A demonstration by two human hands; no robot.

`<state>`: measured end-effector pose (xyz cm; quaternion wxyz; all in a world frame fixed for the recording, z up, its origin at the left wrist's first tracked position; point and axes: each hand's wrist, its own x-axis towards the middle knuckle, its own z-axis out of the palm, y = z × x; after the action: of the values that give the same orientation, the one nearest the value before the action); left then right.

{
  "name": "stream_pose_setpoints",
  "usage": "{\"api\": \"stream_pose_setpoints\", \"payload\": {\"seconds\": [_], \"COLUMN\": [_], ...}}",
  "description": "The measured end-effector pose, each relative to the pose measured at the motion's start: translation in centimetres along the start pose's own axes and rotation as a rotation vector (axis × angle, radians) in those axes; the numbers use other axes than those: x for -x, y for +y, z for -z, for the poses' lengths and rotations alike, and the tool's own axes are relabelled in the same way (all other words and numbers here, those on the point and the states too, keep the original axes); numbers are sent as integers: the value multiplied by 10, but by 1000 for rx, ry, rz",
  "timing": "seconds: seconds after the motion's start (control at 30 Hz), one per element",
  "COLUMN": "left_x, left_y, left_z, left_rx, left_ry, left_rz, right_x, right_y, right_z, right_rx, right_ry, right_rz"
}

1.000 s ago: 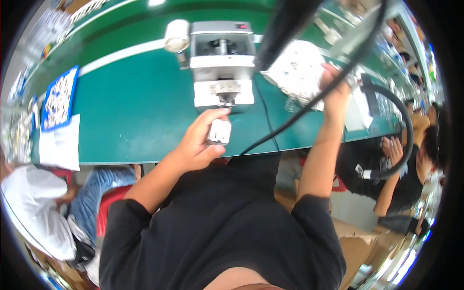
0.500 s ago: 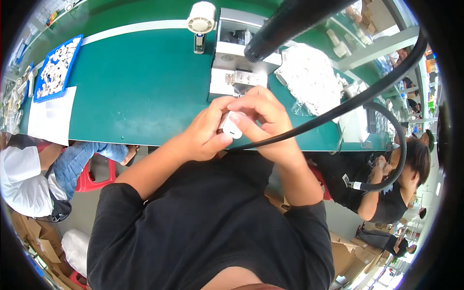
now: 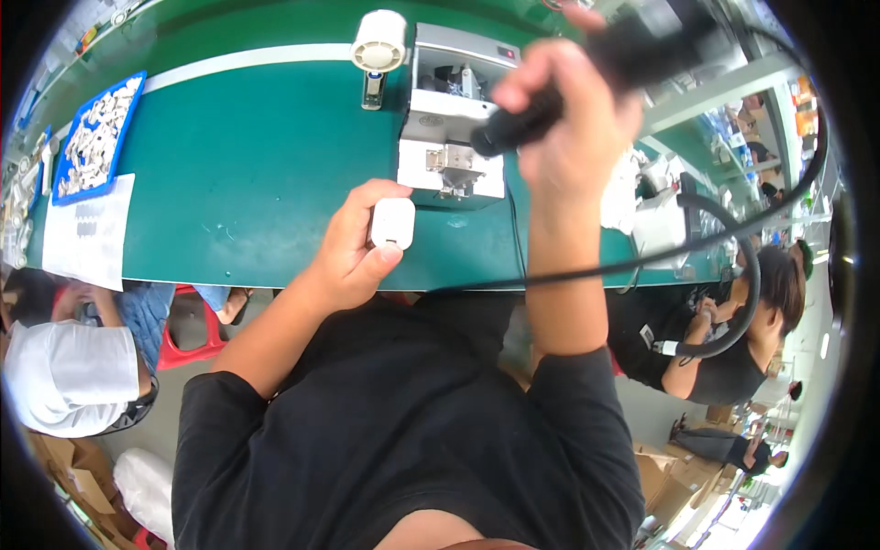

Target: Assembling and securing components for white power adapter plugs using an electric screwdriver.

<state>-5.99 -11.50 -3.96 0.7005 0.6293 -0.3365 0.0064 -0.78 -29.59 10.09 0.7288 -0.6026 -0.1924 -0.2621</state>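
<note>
My left hand holds a small white plastic casing with rounded corners, upright above the front edge of the bench. Its thumb presses the casing's lower end, and the fingers wrap behind it. Raised to the right, my right hand is blurred by motion and closed around a black cylindrical electric screwdriver, whose nose points left and down. Just beyond my hands stands a grey metal machine with a small metal fixture at its front. The screwdriver's nose is in front of this machine in the picture.
A white handheld fan stands left of the machine. Far left, a blue tray of small white parts lies by a white sheet. A black cable crosses my right forearm. People sit on both sides, including one on the right.
My right hand has left the white casing and moved up and right onto the black screwdriver. My left hand keeps the casing and has shifted slightly left.
</note>
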Motion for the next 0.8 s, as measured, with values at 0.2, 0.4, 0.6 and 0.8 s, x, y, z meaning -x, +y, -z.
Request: {"api": "stream_pose_setpoints", "payload": {"seconds": [0.2,0.4,0.6,0.8], "left_x": [-2,0,-7,-7], "left_y": [-4,0,5,5], "left_z": [-2,-4,-8,-13], "left_rx": [21,-2,-168,-214], "left_ry": [-23,8,-39,27], "left_rz": [-22,18,13,10], "right_x": [25,38,31,27], "right_y": [17,12,-33,-41], "right_z": [13,16,10,-13], "right_rx": [-205,-24,-435,-520], "right_ry": [106,-84,-171,-233], "right_rz": [-165,-297,-66,-55]}}
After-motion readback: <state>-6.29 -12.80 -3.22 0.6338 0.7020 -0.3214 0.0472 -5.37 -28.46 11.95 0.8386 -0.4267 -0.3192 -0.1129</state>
